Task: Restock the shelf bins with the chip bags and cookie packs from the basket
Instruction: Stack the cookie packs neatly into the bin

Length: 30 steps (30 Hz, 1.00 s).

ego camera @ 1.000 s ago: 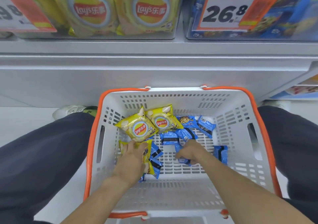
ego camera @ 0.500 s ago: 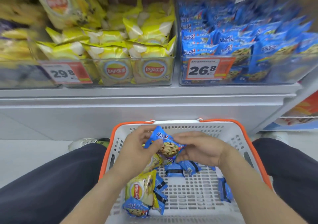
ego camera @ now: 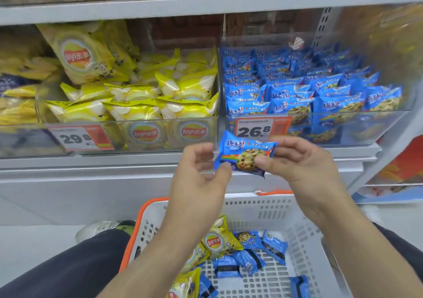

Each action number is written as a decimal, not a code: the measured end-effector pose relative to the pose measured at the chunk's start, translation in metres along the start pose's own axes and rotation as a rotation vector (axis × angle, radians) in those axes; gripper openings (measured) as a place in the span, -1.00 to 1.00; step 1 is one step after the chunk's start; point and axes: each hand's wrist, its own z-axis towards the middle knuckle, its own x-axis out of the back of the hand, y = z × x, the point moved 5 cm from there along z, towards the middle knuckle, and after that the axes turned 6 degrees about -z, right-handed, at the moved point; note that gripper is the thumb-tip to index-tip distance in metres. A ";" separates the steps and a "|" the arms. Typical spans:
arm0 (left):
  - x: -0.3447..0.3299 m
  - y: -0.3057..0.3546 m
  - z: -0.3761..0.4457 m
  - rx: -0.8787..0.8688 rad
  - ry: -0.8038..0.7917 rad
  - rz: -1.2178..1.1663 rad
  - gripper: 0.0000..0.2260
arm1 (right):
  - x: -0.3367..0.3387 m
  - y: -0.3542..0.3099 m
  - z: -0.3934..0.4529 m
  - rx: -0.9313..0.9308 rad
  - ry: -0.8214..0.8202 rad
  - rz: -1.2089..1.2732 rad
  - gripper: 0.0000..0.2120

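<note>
A blue cookie pack [ego camera: 246, 154] is held up in front of the shelf edge, just below the 26.8 price tag. My right hand [ego camera: 299, 162] pinches its right end between thumb and fingers. My left hand [ego camera: 201, 174] touches its lower left corner with the thumb, fingers curled loosely. Below, the white basket [ego camera: 304, 236] with an orange rim holds yellow chip bags [ego camera: 217, 242] and several blue cookie packs [ego camera: 249, 254]. On the shelf, a clear bin of blue cookie packs [ego camera: 313, 96] stands right of a clear bin of yellow chip bags [ego camera: 146, 100].
Another bin with yellow bags [ego camera: 16, 96] sits at the far left. A shelf board [ego camera: 206, 6] runs above the bins. My dark trouser legs [ego camera: 68, 265] flank the basket, and a shoe [ego camera: 98, 229] shows on the pale floor.
Both hands rose out of the basket with one blue cookie pack, from basket level up to the shelf edge. The view tilted up toward the bins.
</note>
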 end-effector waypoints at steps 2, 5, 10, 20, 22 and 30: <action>-0.003 0.035 0.009 -0.289 0.019 0.157 -0.69 | 0.007 -0.032 0.012 0.178 0.095 0.024 -0.66; -0.013 0.071 0.034 -0.616 -0.032 0.451 -0.54 | 0.007 -0.075 0.037 0.373 0.193 -0.068 -0.71; -0.038 0.079 0.105 -0.820 -0.153 0.781 -0.22 | -0.001 -0.104 0.114 0.454 0.273 -0.415 -0.70; -0.042 0.055 0.140 -0.682 -0.284 0.726 0.06 | -0.026 -0.102 0.257 0.344 0.423 -0.801 -0.74; -0.043 0.055 0.139 -0.689 -0.274 0.711 0.09 | -0.037 -0.101 0.272 0.339 0.447 -0.792 -0.65; -0.043 0.051 0.142 -0.684 -0.283 0.630 0.14 | -0.063 -0.098 0.292 0.320 0.422 -0.952 -0.63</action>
